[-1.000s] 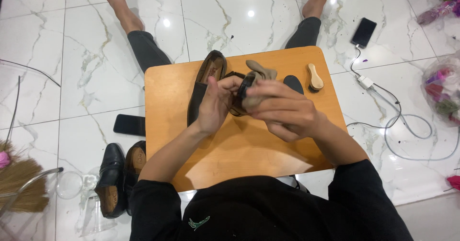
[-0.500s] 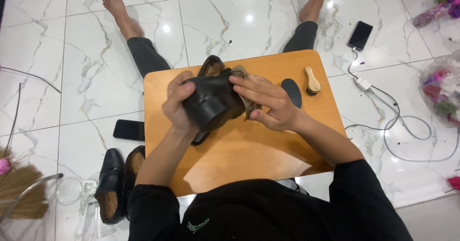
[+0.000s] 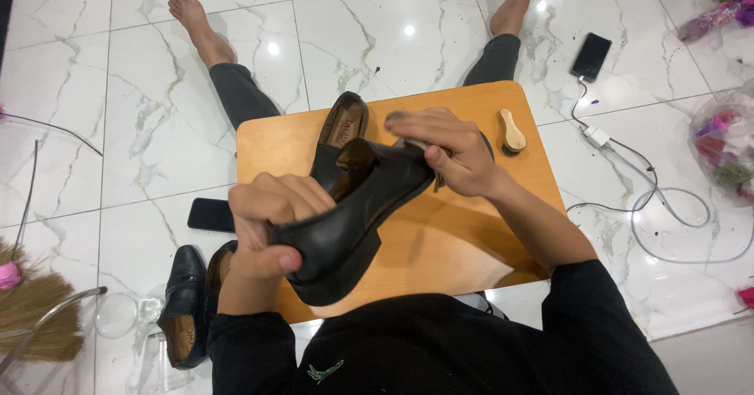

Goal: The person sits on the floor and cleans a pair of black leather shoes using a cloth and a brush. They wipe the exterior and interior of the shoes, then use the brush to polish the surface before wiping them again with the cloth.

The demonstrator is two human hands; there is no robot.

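My left hand grips the heel end of a black leather shoe, holding it above the low wooden table with its opening turned up. My right hand rests on the shoe's toe end with a beige cloth mostly hidden under its fingers. A second black shoe lies on the table just behind, its tan insole showing.
A small wooden-handled brush lies on the table's right side. A pair of black shoes and a dark phone sit on the marble floor at left. Another phone with a white charging cable lies at right. A broom is far left.
The held shoe has been turned and pulled toward me. My left hand shifted down to its heel; my right hand moved with the cloth to the toe end.
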